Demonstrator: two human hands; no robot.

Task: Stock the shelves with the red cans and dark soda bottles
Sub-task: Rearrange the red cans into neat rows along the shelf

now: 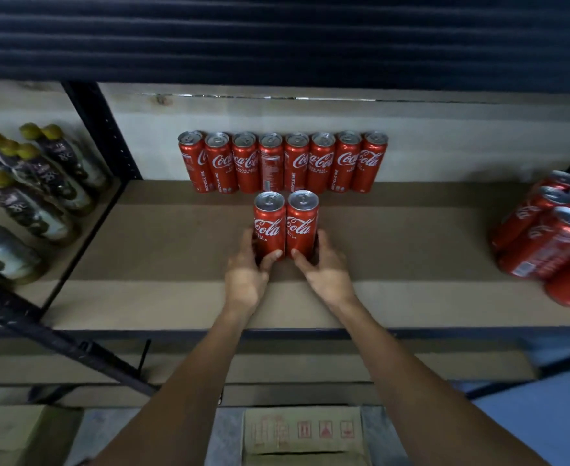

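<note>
Two red cans [270,230], touching and upright on the shelf [142,250] just near of the far row of eight cans [283,163], left hand [245,267] and right hand [327,269] each gripping one low: push both straight back, labels forward, no tipping.

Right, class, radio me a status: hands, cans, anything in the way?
Left hand grips left can, right hand grips right can. Both upright, just before back row. Nothing between.

Two cans [285,225] before a can row [282,162] on the shelf [176,264], bottles [31,193] left.
</note>
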